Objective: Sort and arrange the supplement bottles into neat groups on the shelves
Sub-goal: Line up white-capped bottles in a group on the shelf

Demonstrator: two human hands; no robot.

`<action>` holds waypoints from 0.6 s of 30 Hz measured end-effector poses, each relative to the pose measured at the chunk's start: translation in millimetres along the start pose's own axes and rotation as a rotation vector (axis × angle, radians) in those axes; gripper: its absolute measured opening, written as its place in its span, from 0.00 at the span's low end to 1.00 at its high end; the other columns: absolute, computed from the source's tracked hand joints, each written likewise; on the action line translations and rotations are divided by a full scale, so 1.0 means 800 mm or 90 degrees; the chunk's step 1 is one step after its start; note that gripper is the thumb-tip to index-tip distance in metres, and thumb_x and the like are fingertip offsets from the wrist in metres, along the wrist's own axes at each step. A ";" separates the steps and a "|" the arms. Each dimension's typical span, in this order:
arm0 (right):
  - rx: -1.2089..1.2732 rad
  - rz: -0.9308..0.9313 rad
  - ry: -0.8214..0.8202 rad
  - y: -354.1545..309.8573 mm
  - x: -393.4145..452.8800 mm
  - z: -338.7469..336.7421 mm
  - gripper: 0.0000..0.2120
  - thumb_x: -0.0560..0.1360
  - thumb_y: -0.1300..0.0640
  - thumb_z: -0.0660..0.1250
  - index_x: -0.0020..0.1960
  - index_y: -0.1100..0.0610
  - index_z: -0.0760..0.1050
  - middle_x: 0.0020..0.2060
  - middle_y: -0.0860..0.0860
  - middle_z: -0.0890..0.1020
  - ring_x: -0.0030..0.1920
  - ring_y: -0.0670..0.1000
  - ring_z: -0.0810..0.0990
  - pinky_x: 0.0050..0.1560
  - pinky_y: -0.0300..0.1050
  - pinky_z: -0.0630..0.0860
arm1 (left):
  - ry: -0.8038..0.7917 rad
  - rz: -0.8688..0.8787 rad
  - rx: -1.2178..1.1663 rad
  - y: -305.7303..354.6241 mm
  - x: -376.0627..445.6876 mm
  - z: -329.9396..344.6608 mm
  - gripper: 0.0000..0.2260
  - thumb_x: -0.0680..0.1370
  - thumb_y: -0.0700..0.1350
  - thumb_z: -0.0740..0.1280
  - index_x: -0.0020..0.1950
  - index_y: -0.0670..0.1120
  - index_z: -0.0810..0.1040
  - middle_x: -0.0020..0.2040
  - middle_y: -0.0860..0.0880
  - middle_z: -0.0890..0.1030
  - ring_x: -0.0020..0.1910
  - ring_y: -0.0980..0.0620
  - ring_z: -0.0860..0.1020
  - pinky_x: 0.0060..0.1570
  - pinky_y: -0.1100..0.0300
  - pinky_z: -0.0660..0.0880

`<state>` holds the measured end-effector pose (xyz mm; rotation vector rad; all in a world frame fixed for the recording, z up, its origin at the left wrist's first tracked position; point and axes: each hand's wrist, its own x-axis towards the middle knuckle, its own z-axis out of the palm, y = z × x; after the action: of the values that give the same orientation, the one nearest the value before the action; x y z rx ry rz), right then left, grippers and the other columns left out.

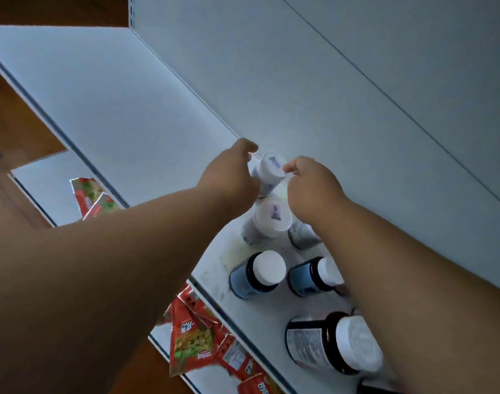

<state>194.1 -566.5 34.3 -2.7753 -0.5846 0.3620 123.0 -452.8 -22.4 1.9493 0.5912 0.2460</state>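
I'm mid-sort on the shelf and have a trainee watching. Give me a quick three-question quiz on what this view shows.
1. True or false: both hands are at the farthest white-capped bottle.
2. Which things lie on the lower shelf? A) red snack packets B) glass jars C) folded towels
3. Fill in: the dark bottle nearest the camera has a ____ cap.

Key
1. True: the left hand and the right hand flank that bottle on the white shelf; how firm each grip is cannot be told.
2. A
3. white
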 end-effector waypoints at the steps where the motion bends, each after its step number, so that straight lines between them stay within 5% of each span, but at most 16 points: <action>1: 0.016 -0.006 -0.009 0.001 0.008 0.001 0.17 0.78 0.65 0.56 0.61 0.51 0.73 0.61 0.53 0.78 0.59 0.55 0.77 0.57 0.44 0.72 | 0.001 -0.005 -0.018 -0.001 0.009 0.006 0.22 0.76 0.44 0.70 0.69 0.51 0.70 0.65 0.51 0.78 0.61 0.49 0.78 0.62 0.53 0.75; 4: 0.111 -0.014 -0.008 -0.004 0.022 0.005 0.16 0.76 0.68 0.56 0.50 0.49 0.74 0.54 0.55 0.81 0.53 0.55 0.82 0.59 0.55 0.77 | 0.021 -0.004 -0.055 -0.010 0.024 0.012 0.20 0.74 0.45 0.73 0.64 0.49 0.73 0.58 0.51 0.80 0.55 0.50 0.79 0.53 0.56 0.77; 8: 0.199 -0.075 0.047 -0.031 0.018 0.007 0.17 0.75 0.69 0.56 0.49 0.49 0.76 0.47 0.52 0.83 0.47 0.52 0.82 0.52 0.49 0.79 | 0.060 -0.040 -0.233 -0.021 0.016 -0.026 0.14 0.76 0.43 0.71 0.61 0.50 0.76 0.50 0.53 0.80 0.47 0.55 0.81 0.37 0.67 0.76; 12: 0.275 -0.149 0.004 -0.100 -0.026 0.023 0.14 0.78 0.63 0.62 0.58 0.46 0.74 0.43 0.47 0.78 0.38 0.44 0.76 0.33 0.33 0.71 | 0.073 -0.130 -0.383 -0.042 -0.035 -0.104 0.12 0.81 0.47 0.66 0.63 0.54 0.77 0.53 0.46 0.83 0.50 0.47 0.84 0.53 0.43 0.81; 18: 0.346 -0.178 -0.109 -0.217 -0.126 0.036 0.14 0.76 0.59 0.64 0.57 0.44 0.71 0.47 0.53 0.76 0.44 0.51 0.78 0.40 0.44 0.75 | 0.094 -0.221 -0.424 -0.037 -0.148 -0.239 0.12 0.83 0.42 0.62 0.64 0.53 0.77 0.53 0.42 0.83 0.45 0.49 0.85 0.47 0.51 0.82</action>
<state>35.0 -450.4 81.4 -2.1262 -0.7690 0.5960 -68.1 -351.3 46.2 1.1744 0.8113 0.3202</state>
